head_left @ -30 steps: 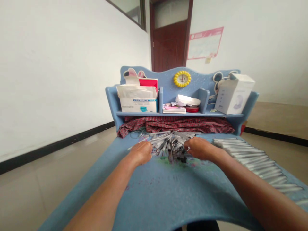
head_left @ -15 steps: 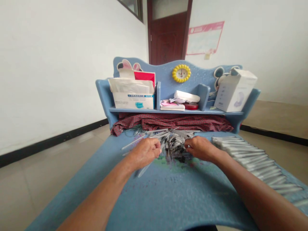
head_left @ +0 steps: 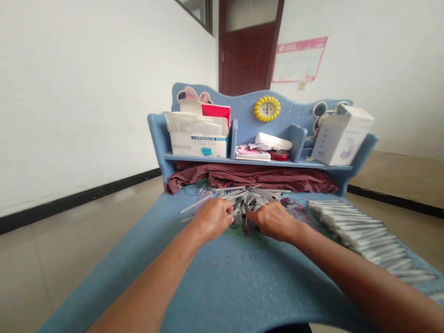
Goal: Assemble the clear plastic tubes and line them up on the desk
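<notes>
A loose heap of clear pen barrels and dark pen parts (head_left: 245,201) lies at the middle of the blue table (head_left: 225,282). My left hand (head_left: 215,217) is at the heap's left side, its fingers curled together; whatever they pinch is too small to make out. At the near right of the heap, my right hand (head_left: 272,219) is closed, with thumb and forefinger at the dark parts. It covers some of them, and its contents are hidden. Many pens lie side by side in a long row (head_left: 360,233) along the table's right side.
Behind the heap a red checked cloth (head_left: 249,177) lies under the blue shelf (head_left: 208,161). The shelf holds a mask box (head_left: 199,144), papers (head_left: 253,154), a red round tin (head_left: 279,156) and a white box (head_left: 342,136).
My right hand has moved left and inward over the dark parts, nearer my left hand. The view has shifted slightly. A clear piece formerly below my left hand no longer shows there.
</notes>
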The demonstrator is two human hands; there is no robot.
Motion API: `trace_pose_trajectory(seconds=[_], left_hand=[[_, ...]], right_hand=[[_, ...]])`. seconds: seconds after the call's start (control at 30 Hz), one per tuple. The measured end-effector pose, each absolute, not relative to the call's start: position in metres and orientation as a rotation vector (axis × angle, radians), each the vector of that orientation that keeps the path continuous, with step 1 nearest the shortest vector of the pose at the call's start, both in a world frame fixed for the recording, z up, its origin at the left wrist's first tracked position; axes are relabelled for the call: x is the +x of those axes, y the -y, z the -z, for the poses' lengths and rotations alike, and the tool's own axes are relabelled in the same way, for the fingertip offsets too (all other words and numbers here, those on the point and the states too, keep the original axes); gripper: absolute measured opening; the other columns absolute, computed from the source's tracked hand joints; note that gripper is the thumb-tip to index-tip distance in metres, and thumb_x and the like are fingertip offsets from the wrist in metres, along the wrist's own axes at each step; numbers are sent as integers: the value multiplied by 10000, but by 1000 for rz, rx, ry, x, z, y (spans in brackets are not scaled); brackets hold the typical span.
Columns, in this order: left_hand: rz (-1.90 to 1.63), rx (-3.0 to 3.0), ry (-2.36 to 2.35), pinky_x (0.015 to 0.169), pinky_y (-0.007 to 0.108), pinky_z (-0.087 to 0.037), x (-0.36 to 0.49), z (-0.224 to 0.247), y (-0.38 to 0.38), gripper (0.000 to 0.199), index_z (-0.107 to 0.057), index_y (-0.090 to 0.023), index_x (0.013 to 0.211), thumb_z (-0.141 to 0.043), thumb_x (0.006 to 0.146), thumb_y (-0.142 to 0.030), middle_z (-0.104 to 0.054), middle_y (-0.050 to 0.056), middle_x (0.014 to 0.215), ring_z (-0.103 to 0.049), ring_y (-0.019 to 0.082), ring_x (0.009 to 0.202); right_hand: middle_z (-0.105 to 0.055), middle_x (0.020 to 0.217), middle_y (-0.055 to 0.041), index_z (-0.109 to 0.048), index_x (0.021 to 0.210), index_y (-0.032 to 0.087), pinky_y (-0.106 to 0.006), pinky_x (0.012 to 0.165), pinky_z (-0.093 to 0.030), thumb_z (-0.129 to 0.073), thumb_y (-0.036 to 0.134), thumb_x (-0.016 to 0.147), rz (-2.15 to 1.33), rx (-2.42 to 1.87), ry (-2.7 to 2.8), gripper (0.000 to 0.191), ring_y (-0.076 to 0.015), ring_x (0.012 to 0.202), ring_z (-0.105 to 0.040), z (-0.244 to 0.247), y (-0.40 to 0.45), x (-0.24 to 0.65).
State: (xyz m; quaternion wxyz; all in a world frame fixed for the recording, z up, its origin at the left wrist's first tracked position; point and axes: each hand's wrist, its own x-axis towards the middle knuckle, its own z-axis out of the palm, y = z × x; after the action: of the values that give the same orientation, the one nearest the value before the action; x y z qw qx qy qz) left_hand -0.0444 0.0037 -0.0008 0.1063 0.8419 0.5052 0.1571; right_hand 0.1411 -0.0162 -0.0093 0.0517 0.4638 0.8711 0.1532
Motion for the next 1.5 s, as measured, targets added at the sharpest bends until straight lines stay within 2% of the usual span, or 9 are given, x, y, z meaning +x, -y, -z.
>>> trace_pose_trajectory(seconds=[0.2,0.47,0.6,0.67,0.7,0.83,0.9,1.17,1.5], left_hand=[[-468,2531,-1556,490,227,-226,-45,2,-3,78,-574,-182,589,-530,648,-206,-539,-7,527,-494,122,534],[-507,2549,-1557,490,232,-231,-47,1,0,88,-554,-184,573,-525,656,-193,-546,-1,534,-509,132,544],[-590,2537,-1520,504,230,-251,-48,1,-1,64,-575,-186,621,-524,659,-177,-552,-5,542,-510,134,550],[-651,2516,-1488,516,228,-265,-48,1,-2,63,-587,-188,657,-526,663,-178,-567,-3,566,-518,138,569],[-675,2504,-1471,521,227,-271,-48,1,-2,65,-592,-187,671,-527,666,-182,-574,-1,580,-521,141,578],[-735,2456,-1407,530,224,-285,-47,3,-4,82,-604,-183,703,-531,675,-205,-575,-4,596,-517,141,594],[-758,2442,-1389,529,221,-286,-46,3,-4,86,-603,-181,701,-524,676,-203,-562,-13,584,-507,136,588],[-784,2458,-1361,522,218,-278,-46,2,-3,76,-578,-173,662,-507,673,-198,-537,-21,568,-482,122,566],[-744,2447,-1412,527,217,-283,-47,5,-6,64,-585,-180,670,-525,671,-204,-554,-12,574,-496,131,578]], right_hand=[[-665,779,-137,-592,950,139,-282,595,-450,-378,90,798,-576,1404,-2548,266,-244,763,-643,7,-3,129],[-665,759,-135,-606,860,121,-253,588,-420,-384,85,799,-581,1135,-2636,233,-193,700,-627,11,-16,129],[-652,742,-90,-600,813,135,-232,608,-397,-393,174,826,-556,1397,-2979,211,-152,676,-591,3,-8,143],[-643,712,-60,-599,791,145,-221,610,-402,-421,237,825,-284,1768,-3254,203,-134,658,-580,-4,0,149],[-641,695,-49,-596,789,147,-216,593,-409,-445,266,816,10,1973,-3374,194,-128,636,-578,-7,4,151],[-648,651,-39,-569,749,141,-220,463,-433,-571,340,728,1684,2370,-3327,200,-127,517,-578,-18,16,156],[-655,652,-45,-567,718,138,-223,444,-445,-619,337,683,2123,2350,-3196,209,-129,503,-584,-21,18,158],[-662,666,-59,-568,706,126,-212,439,-456,-642,308,674,2425,2291,-3106,200,-139,533,-612,-19,18,169],[-663,662,-57,-572,706,129,-218,448,-467,-637,307,680,2345,2313,-3162,192,-141,538,-613,-20,18,170]])
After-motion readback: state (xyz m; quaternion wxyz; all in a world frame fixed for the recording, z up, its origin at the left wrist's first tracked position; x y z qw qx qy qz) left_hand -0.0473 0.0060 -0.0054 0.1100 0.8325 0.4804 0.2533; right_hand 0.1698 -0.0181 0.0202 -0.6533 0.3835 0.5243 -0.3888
